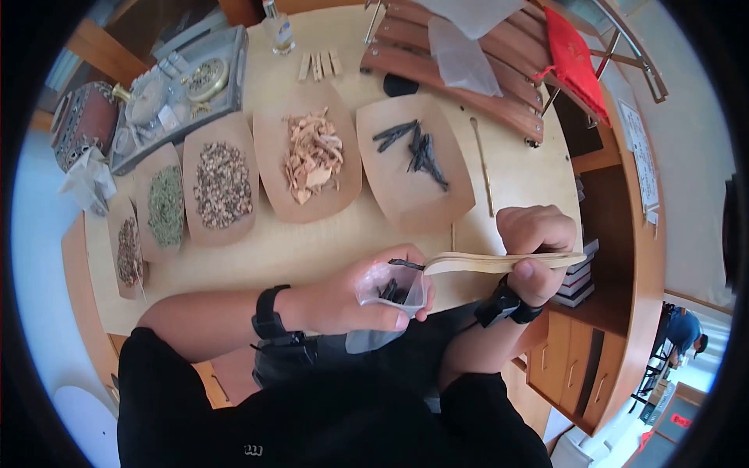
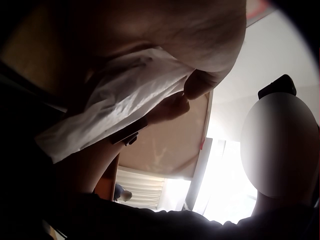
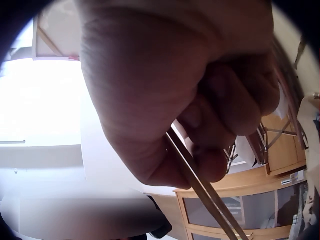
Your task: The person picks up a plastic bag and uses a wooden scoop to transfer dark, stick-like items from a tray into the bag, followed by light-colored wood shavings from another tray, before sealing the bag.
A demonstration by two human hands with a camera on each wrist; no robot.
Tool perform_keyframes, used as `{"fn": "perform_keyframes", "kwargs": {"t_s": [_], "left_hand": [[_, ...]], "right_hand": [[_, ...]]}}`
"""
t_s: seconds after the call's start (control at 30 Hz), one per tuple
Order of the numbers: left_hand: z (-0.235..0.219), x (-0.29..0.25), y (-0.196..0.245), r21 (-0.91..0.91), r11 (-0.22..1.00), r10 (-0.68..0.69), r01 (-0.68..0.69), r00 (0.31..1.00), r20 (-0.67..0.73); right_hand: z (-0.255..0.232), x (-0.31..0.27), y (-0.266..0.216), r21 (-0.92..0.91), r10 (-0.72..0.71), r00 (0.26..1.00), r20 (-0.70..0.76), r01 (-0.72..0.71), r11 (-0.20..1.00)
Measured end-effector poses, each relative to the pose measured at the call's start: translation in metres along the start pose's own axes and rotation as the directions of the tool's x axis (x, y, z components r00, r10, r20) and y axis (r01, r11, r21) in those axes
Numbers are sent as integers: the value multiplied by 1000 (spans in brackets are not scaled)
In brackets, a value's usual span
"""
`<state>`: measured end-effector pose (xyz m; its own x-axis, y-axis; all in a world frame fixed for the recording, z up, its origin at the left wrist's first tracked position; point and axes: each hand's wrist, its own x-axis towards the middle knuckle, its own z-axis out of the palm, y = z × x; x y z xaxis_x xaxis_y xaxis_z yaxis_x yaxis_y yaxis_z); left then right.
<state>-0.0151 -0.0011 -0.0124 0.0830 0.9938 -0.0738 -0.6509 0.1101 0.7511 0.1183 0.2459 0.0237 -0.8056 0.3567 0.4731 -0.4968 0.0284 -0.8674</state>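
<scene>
In the head view my left hand (image 1: 351,300) holds a translucent pouch (image 1: 421,292) with its mouth up and dark pieces inside; the left wrist view shows the pouch (image 2: 120,100) hanging below that hand (image 2: 170,35). Pinched in my right hand (image 1: 538,246) are wooden tweezers (image 1: 476,264), their tips at a dark strip (image 1: 406,264) over the pouch mouth. In the right wrist view the fingers of my right hand (image 3: 165,90) curl around the tweezers (image 3: 205,192). Behind the hands a paper tray (image 1: 390,199) holds more dark strips (image 1: 425,160).
Further left stand paper trays of wood shavings (image 1: 312,156), brown bits (image 1: 222,183), green herb (image 1: 165,204) and mixed bits (image 1: 129,253). A grey tray (image 1: 234,78), clothespins (image 1: 320,65), a glass bottle (image 1: 278,30), a thin rod (image 1: 484,168) and a wooden rack (image 1: 452,66) lie beyond.
</scene>
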Motion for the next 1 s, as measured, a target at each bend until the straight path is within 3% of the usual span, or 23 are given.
{"fn": "perform_keyframes", "kwargs": {"t_s": [0.1, 0.2, 0.27, 0.33, 0.37, 0.4, 0.47, 0.53, 0.6, 0.73, 1.0], "left_hand": [[-1, 1, 0, -58, 998, 22, -20, 999, 32], [0, 2, 1, -31, 999, 33, -31, 998, 62], [2, 2, 3, -7, 1000, 10, -10, 999, 33], [0, 2, 1, 6, 1000, 16, -16, 998, 53], [-1, 2, 1, 17, 1000, 21, -22, 997, 71], [-1, 2, 1, 18, 1000, 23, -25, 997, 74], [-1, 3, 2, 22, 1000, 14, -16, 998, 68], [0, 2, 4, 18, 1000, 9, -11, 998, 68], [1, 2, 5, 12, 1000, 8, -8, 998, 63], [0, 2, 3, -2, 999, 34, -34, 995, 89], [0, 1, 5, -28, 1000, 11, -9, 997, 82]], "right_hand": [[-8, 4, 2, -31, 49, 971, 235, -43, 999], [-1, 6, 2, 36, 69, 947, 313, -84, 996], [3, 5, 3, 49, 35, 965, 259, -50, 998], [5, -2, 3, -118, 49, 986, -160, -68, 991], [3, 0, 2, -294, 67, 983, -170, -116, 949], [4, 1, 0, -297, 65, 983, -169, -114, 948], [18, 10, -9, -609, 180, 971, -159, -240, 756], [19, 11, -11, -649, 196, 967, -162, -254, 717], [16, 11, -8, -763, 145, 985, -93, -164, 625], [21, 9, -4, -718, 236, 949, -207, -311, 623], [23, 15, -6, -730, 270, 944, -191, -320, 604]]}}
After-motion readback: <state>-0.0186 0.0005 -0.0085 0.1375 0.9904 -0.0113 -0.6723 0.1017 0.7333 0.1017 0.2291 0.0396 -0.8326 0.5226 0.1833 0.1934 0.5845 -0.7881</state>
